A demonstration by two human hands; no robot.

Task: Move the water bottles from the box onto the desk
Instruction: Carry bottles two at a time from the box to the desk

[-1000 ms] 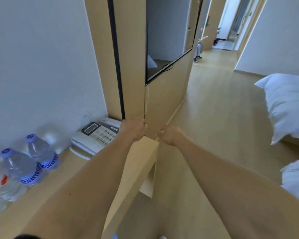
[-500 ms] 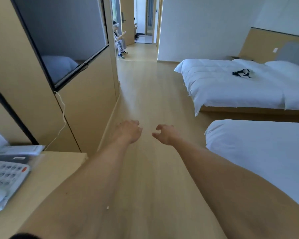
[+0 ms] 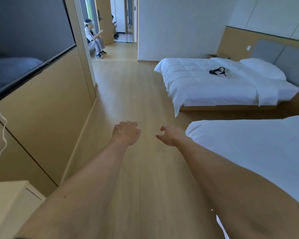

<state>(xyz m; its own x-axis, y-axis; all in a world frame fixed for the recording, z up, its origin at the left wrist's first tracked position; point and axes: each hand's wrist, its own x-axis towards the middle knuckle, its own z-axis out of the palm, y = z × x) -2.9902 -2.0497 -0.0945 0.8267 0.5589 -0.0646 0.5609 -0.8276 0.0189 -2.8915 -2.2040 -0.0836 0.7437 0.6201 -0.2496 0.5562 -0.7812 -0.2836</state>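
Both my arms reach forward over the wooden floor. My left hand (image 3: 126, 132) hangs with its fingers loosely curled and holds nothing. My right hand (image 3: 169, 137) is beside it, fingers loosely bent, also holding nothing. Only a corner of the desk (image 3: 9, 200) shows at the bottom left. No water bottles show in this view. An open cardboard box (image 3: 219, 55) peeks out behind the far bed.
A wall-mounted TV (image 3: 24, 45) on a wooden panel runs along the left. Two white beds stand on the right, the near one (image 3: 257, 152) close to my right arm, the far one (image 3: 223, 83) with a black strap on it. A person sits in the doorway (image 3: 94, 39).
The view has swung right, away from the desk: the bottles and telephone have left the frame, and the beds and doorway have come in. Both hands stay out in front, holding nothing.
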